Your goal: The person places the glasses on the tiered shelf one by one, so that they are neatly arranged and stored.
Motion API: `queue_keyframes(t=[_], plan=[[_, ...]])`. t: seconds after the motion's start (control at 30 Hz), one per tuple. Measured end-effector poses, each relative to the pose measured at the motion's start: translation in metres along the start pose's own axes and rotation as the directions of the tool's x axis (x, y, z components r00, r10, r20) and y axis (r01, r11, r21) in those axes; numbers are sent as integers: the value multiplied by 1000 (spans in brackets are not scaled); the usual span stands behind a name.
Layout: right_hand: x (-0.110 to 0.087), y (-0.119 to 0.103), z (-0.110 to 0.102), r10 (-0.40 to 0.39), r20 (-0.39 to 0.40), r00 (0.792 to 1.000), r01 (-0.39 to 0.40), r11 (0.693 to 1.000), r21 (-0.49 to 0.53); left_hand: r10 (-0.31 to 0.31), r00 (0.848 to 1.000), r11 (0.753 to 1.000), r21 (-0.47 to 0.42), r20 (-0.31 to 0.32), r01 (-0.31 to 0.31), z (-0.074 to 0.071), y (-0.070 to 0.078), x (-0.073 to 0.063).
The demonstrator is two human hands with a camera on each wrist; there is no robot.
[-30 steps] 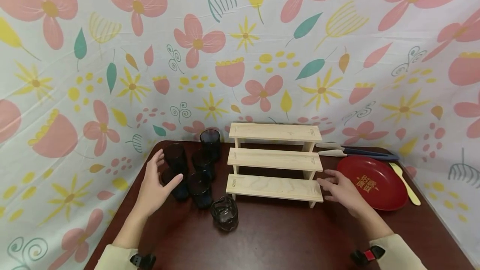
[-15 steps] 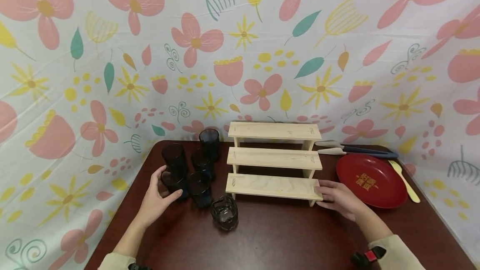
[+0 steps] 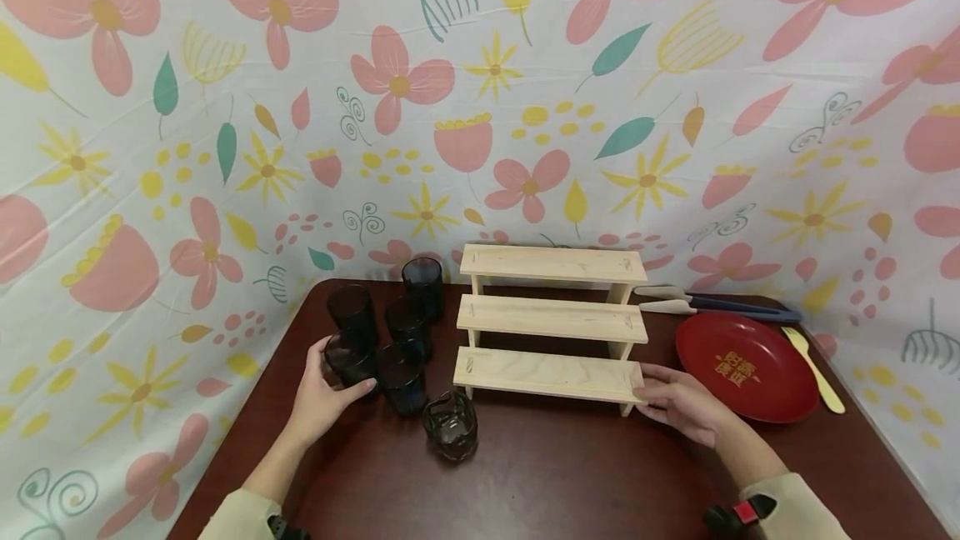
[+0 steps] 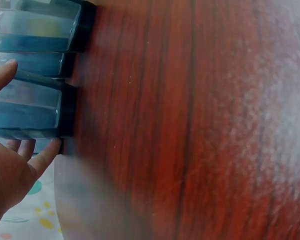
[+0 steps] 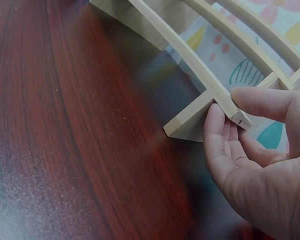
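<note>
In the head view, my left hand point(image 3: 318, 394) holds a dark blue glass point(image 3: 350, 361) at the front left of a cluster of similar glasses. The left wrist view has the thumb on one side of this glass point(image 4: 30, 107) and fingers on the other. A three-tier wooden display shelf point(image 3: 551, 319) stands at the table's centre back. My right hand point(image 3: 678, 402) pinches the right end of its lowest board. In the right wrist view, the thumb lies above the board point(image 5: 190, 55), with curled fingers beneath it.
A dark glass bowl point(image 3: 450, 427) stands in front of the cluster. To the right are a red plate point(image 3: 787, 386), blue-handled tongs point(image 3: 738, 307) and a pale yellow knife point(image 3: 813, 369). A floral cloth point(image 3: 480, 98) hangs behind the brown table point(image 3: 540, 473).
My left hand has moved down and right from beside the glasses and now holds the front-left one. The right hand has come left onto the end of the shelf's lowest board.
</note>
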State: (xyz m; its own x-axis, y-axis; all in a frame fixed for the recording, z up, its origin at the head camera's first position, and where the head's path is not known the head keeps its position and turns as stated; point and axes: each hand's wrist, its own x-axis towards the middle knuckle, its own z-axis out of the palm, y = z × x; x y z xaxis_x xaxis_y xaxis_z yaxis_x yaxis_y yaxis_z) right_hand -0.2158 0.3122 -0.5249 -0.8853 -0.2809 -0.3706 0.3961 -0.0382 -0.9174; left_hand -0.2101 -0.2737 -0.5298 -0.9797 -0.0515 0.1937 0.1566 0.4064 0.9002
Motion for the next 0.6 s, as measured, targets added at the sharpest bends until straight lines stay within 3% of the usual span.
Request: queue_keyframes(t=[0.6], plan=[[-1,1,-1,-8,6,1000,8,1000,-23,51,993,995,94,-111,-40,-7,4,-3]])
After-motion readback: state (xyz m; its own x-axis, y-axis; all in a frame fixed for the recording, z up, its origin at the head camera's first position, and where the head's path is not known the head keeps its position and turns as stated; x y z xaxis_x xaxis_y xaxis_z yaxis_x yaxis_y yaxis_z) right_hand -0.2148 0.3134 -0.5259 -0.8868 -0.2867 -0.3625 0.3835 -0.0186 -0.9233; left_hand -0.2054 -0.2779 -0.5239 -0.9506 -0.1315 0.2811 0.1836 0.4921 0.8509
